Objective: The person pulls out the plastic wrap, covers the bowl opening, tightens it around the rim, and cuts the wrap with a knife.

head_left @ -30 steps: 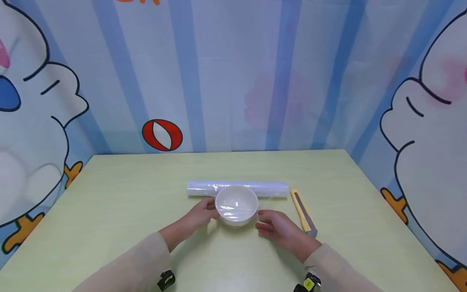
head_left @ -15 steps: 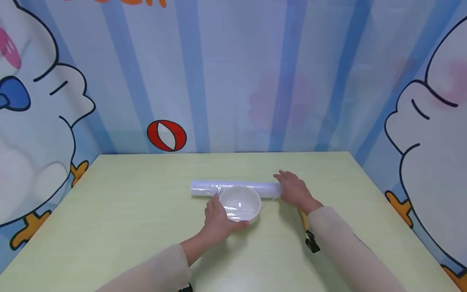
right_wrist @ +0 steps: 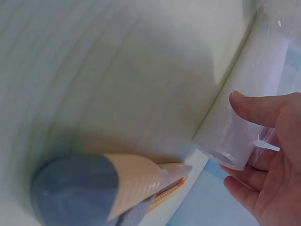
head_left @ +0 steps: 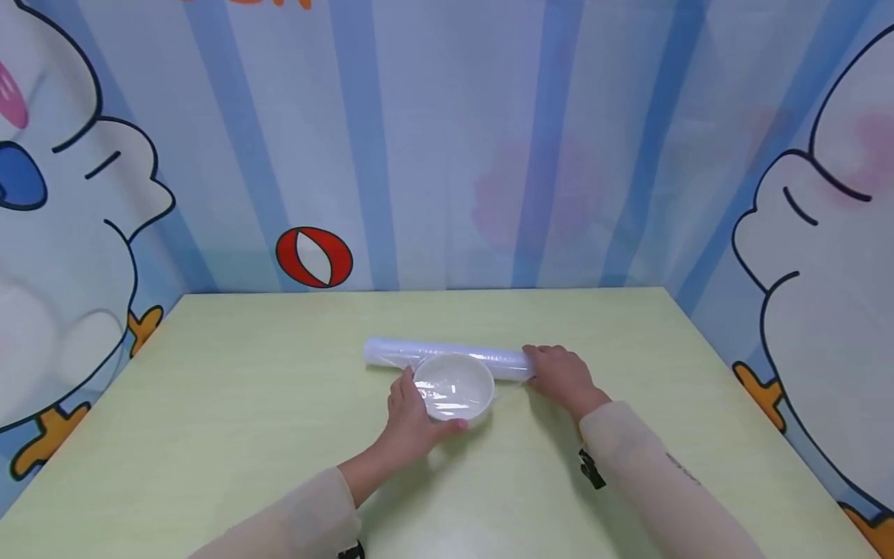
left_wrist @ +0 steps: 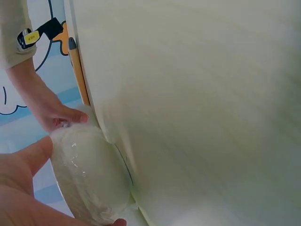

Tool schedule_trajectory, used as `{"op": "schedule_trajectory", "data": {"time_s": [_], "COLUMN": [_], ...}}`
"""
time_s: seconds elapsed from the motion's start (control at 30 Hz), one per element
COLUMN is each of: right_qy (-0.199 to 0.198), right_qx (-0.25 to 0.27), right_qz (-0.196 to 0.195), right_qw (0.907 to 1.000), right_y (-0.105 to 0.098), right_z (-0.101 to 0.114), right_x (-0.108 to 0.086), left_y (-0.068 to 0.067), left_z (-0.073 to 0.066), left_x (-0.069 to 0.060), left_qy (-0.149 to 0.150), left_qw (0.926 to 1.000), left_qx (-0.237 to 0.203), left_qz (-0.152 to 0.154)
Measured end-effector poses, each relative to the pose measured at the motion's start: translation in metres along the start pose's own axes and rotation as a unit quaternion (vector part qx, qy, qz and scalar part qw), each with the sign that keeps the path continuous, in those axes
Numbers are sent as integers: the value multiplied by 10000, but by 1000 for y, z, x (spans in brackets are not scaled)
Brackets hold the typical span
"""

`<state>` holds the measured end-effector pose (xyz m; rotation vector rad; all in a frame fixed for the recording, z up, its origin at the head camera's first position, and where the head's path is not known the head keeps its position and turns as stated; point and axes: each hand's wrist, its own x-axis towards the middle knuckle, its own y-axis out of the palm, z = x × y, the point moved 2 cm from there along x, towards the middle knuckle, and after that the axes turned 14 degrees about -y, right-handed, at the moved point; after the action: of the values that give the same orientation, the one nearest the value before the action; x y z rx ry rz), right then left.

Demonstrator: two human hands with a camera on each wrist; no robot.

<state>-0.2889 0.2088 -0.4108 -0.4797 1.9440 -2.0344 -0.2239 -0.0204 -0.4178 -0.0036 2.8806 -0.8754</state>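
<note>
1. White bowl [head_left: 454, 388], covered by clear film [left_wrist: 87, 172], stands on the table [head_left: 272, 388] just in front of the film roll [head_left: 492, 361]; my left hand [head_left: 407, 423] grasps its side.
2. My right hand [head_left: 561, 376] grips the roll's right end; only the right wrist view shows its hollow end [right_wrist: 222, 158].
3. Both wrist views show the yellow-and-grey cutter [right_wrist: 103, 186]; my right sleeve [head_left: 649, 473] and arm hide it from the head view.
4. I can't make out the film's edges clearly.

The right hand [head_left: 562, 378] has left the bowl's [head_left: 454, 388] side and now holds the right end of the plastic wrap roll [head_left: 447, 348]. The left hand [head_left: 408, 423] has spread round the bowl, thumb across its front. The roll, level before, now slants, its left end seemingly farther back. The right arm [head_left: 590, 404] now hides the knife [right_wrist: 108, 188] from the head view.
</note>
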Motion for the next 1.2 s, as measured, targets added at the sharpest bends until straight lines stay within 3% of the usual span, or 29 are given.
{"op": "schedule_trajectory", "data": {"time_s": [0.23, 0.53, 0.7, 0.87, 1.03, 1.2], "right_qy": [95, -95, -166, -297, -276, -494], "right_qx": [-120, -590, -839, -1193, -1431, -1748], "right_qz": [-23, -499, -700, -1178, -1379, -1590], "right_qw": [9999, 9970, 9939, 9854, 9797, 9704], "right_y": [-1, 1, 3, 6, 6, 4], "right_z": [6, 17, 24, 32, 38, 44], "right_x": [-8, -22, -28, -35, -45, -56], "left_y": [-8, -18, -22, -30, -36, -42], "left_z": [5, 7, 10, 12, 12, 11], "left_x": [10, 25, 34, 40, 41, 43], "left_qy": [80, 309, 41, -111, -183, -318], "left_qw": [9994, 9963, 9915, 9846, 9785, 9703], "left_qx": [213, -377, -585, -618, -348, -82], "left_qz": [241, 703, 1161, 1629, 2023, 2397]}}
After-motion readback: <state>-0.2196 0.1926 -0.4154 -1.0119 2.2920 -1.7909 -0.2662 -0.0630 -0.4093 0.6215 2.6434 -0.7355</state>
